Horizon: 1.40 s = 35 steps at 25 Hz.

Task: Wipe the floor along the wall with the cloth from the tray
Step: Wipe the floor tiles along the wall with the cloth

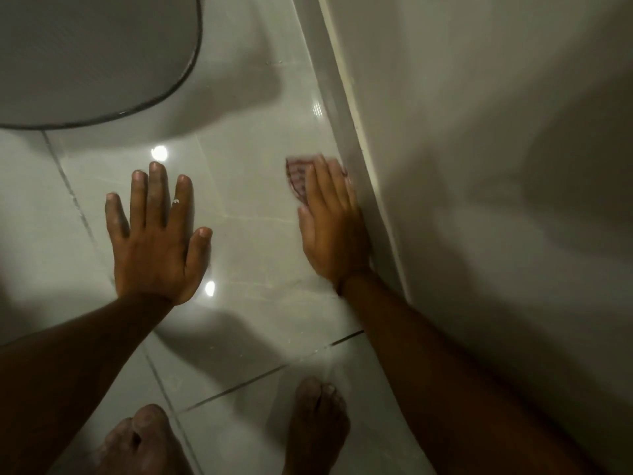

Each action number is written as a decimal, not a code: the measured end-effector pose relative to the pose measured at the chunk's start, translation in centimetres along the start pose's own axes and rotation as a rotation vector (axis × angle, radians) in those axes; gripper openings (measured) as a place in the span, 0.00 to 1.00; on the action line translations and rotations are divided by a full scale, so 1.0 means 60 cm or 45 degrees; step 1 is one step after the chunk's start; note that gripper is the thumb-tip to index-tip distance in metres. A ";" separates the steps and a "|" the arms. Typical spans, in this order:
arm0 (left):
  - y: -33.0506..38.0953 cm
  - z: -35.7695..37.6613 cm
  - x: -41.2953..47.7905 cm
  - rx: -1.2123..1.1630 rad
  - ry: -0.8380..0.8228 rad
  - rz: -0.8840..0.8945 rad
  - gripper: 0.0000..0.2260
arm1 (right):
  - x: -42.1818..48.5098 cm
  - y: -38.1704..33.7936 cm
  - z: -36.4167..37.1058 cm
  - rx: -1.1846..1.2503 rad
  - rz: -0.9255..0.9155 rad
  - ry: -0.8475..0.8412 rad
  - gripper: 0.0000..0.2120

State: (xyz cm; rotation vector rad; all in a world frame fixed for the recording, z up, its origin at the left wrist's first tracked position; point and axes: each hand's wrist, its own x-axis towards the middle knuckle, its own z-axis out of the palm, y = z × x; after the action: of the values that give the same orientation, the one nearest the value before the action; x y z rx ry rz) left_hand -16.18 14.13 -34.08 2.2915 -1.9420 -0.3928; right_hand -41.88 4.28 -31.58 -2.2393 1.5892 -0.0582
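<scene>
Right hand (pixel 331 221) flat, pressing red-checked cloth (pixel 297 178) onto glossy floor (pixel 246 186) tight against the wall (pixel 479 166) skirting. Left hand (pixel 156 234) splayed, released, bracing. Probably thin, limp, light; best pinned under palm, since likely to bunch or slide on slick tile.

1. One view only: head camera, wide-angle, worn by the person.
2. Faces steeply down at the floor (pixel 246 186), close above it.
3. Wall (pixel 479 132) runs up the frame's right side; bare feet (pixel 317 423) at the bottom edge.
4. Both forearms enter from the bottom corners.
5. No second view to overlap.
</scene>
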 end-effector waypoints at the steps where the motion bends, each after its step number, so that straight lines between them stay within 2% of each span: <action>1: -0.001 0.000 0.000 0.007 -0.006 -0.005 0.36 | -0.065 0.012 0.006 -0.038 0.033 -0.035 0.30; 4: -0.002 0.002 -0.001 0.022 -0.002 -0.009 0.36 | -0.253 0.043 0.022 -0.123 0.140 -0.103 0.28; 7: -0.001 0.003 -0.002 0.007 0.012 -0.006 0.36 | -0.346 0.056 0.031 -0.119 0.206 -0.178 0.29; 10: 0.000 0.004 -0.003 0.004 0.008 -0.006 0.36 | -0.296 0.048 0.027 -0.143 0.170 -0.164 0.29; 16: 0.005 -0.005 0.000 -0.003 0.007 -0.023 0.35 | 0.039 -0.016 0.001 -0.058 0.038 0.004 0.35; 19: 0.009 -0.006 0.000 0.000 0.008 -0.036 0.35 | 0.110 -0.033 0.003 -0.072 0.069 0.026 0.35; 21: 0.010 -0.008 0.000 -0.016 0.011 -0.027 0.35 | 0.081 -0.028 0.007 -0.047 0.073 0.047 0.33; 24: 0.011 -0.009 -0.002 -0.028 0.006 -0.018 0.35 | -0.052 -0.006 0.021 0.022 0.155 0.074 0.33; 29: 0.010 -0.009 -0.004 -0.019 -0.009 -0.026 0.35 | -0.293 0.014 0.038 0.064 0.338 0.056 0.39; 32: 0.010 -0.008 -0.005 -0.016 -0.005 -0.026 0.35 | -0.290 0.019 0.039 0.039 0.298 0.036 0.39; 35: 0.010 -0.010 -0.007 -0.013 -0.010 -0.033 0.35 | -0.191 0.007 0.032 0.044 0.236 0.024 0.36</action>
State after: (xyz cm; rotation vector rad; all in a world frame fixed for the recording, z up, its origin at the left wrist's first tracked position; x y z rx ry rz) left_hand -16.65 14.39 -33.32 2.3148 -1.9113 -0.4141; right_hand -45.86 15.21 -31.35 -2.0621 1.7843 -0.0556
